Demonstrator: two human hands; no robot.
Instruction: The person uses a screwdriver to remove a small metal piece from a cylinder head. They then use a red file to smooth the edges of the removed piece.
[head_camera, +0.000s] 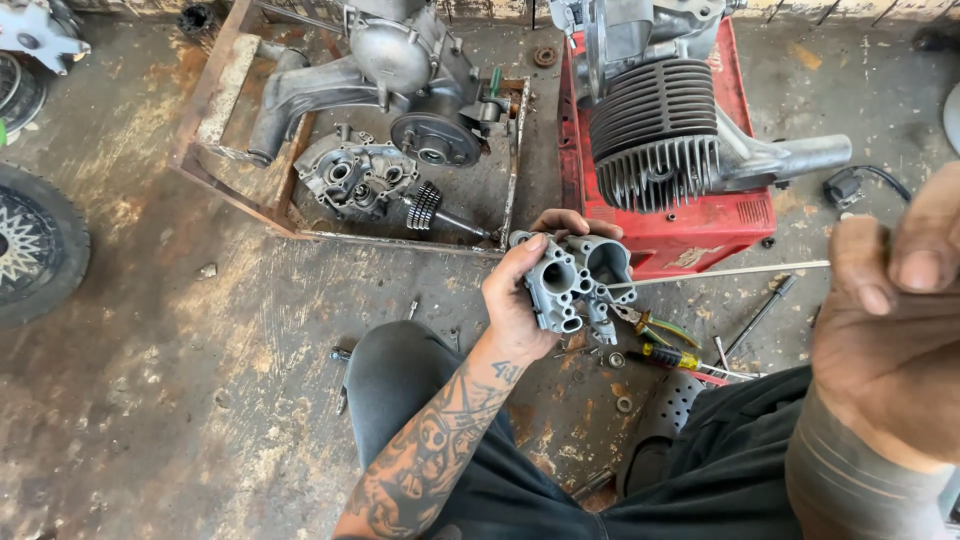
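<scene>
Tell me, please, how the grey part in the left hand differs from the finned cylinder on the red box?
The grey part is small, smooth and full of round bores; the finned cylinder is larger, dark and ribbed. The left hand grips the part, while the cylinder rests on the red box. Both are metal.

A single camera, worn on the person's head, looks steeply down over the lap onto a stained workshop floor (150, 400). The left hand (525, 300) sits near the middle of the frame at arm's length. The right hand (890, 330) looms large and blurred at the right edge, much closer to the lens. Beyond the left hand, the view reaches a red crate (700, 225) at the top.
</scene>
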